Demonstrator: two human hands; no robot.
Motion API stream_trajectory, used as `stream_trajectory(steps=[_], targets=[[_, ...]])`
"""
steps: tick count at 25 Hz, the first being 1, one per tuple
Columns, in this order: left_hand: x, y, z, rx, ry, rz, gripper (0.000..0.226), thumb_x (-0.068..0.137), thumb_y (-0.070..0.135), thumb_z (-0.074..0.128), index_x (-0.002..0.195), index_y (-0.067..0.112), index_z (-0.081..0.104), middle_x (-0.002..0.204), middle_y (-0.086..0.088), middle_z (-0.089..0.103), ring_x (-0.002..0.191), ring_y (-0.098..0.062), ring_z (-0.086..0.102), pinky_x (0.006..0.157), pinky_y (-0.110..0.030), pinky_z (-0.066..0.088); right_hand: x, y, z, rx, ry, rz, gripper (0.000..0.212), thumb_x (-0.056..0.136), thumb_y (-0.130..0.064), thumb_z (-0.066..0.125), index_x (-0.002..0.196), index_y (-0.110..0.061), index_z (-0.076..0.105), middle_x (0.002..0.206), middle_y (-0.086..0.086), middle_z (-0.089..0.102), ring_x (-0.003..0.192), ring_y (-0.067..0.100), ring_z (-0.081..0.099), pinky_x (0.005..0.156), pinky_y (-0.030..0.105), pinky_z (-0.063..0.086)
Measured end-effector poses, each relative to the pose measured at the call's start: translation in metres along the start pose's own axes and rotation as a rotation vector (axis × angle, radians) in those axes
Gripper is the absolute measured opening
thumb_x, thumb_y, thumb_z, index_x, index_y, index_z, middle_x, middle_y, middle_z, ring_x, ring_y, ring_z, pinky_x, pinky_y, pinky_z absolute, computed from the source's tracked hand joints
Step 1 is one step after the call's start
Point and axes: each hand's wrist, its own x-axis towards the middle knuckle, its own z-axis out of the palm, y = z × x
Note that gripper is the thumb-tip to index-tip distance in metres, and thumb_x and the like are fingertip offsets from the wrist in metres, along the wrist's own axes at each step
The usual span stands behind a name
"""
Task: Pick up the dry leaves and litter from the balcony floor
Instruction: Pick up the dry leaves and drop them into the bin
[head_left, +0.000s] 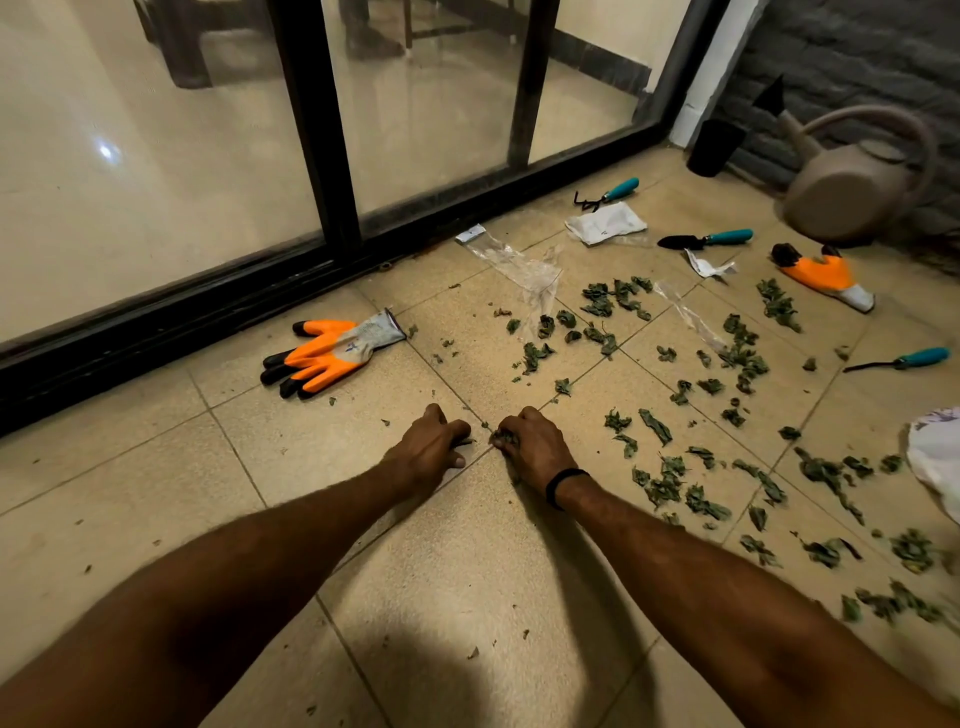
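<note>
Dry green leaves (660, 483) lie scattered over the beige tiled balcony floor (467, 571), mostly to the right. My right hand (530, 441) is down on the floor with its fingers curled around a small clump of leaves. Just left of it, my left hand (431, 441) rests on the tile with curled fingers and pinches a thin leaf scrap against the thumb. Clear plastic wrappers (519, 265) and a strip of plastic (691, 317) lie among the leaves, and a torn paper scrap (706, 266) lies beyond them.
An orange glove (322, 353) lies by the sliding glass door track (208, 312); a second glove (821, 275) lies far right. Teal-handled garden tools (706, 240), a white pouch (605, 223), a watering can (857, 182), a black pot (714, 148) and a white bag (940, 457) stand around.
</note>
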Motion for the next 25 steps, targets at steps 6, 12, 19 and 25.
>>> stream_trajectory(steps=[6,12,19,25], targets=[[-0.004,0.001,0.006,0.018,0.063,0.035,0.015,0.097,0.031,0.060,0.099,0.017,0.064,0.100,-0.003,0.051,0.089,-0.020,0.051,0.072,-0.030,0.042,0.011,-0.006,-0.005,0.247,0.111,0.241,0.022,0.090,-0.033,0.067,0.100,-0.015,0.074,0.098,0.002,0.070,0.095,0.019,0.060,0.081,0.026,0.044],[-0.003,-0.007,-0.015,-0.231,0.206,-0.221,0.016,0.089,0.016,0.072,0.097,0.003,0.074,0.095,-0.009,0.071,0.089,-0.024,0.064,0.070,-0.025,0.045,0.041,-0.025,-0.027,0.840,0.137,0.505,0.028,0.082,-0.027,0.078,0.103,-0.010,0.073,0.088,0.004,0.075,0.072,0.013,0.068,0.074,0.030,0.060],[-0.051,-0.043,-0.076,-0.562,0.528,-0.703,0.010,0.085,0.019,0.077,0.088,0.010,0.077,0.081,-0.007,0.075,0.075,-0.019,0.072,0.075,-0.035,0.060,0.073,-0.148,-0.005,1.145,-0.013,0.423,0.033,0.085,-0.015,0.075,0.115,-0.003,0.066,0.076,0.001,0.065,0.056,0.011,0.061,0.065,0.028,0.058],[-0.180,-0.103,-0.175,-0.603,0.828,-0.939,0.009,0.085,0.012,0.077,0.089,0.005,0.078,0.076,-0.008,0.073,0.064,-0.014,0.069,0.066,-0.023,0.059,0.069,-0.325,0.020,1.173,-0.333,0.180,0.016,0.089,-0.009,0.067,0.079,-0.012,0.055,0.070,0.005,0.057,0.045,0.011,0.050,0.038,0.020,0.039]])
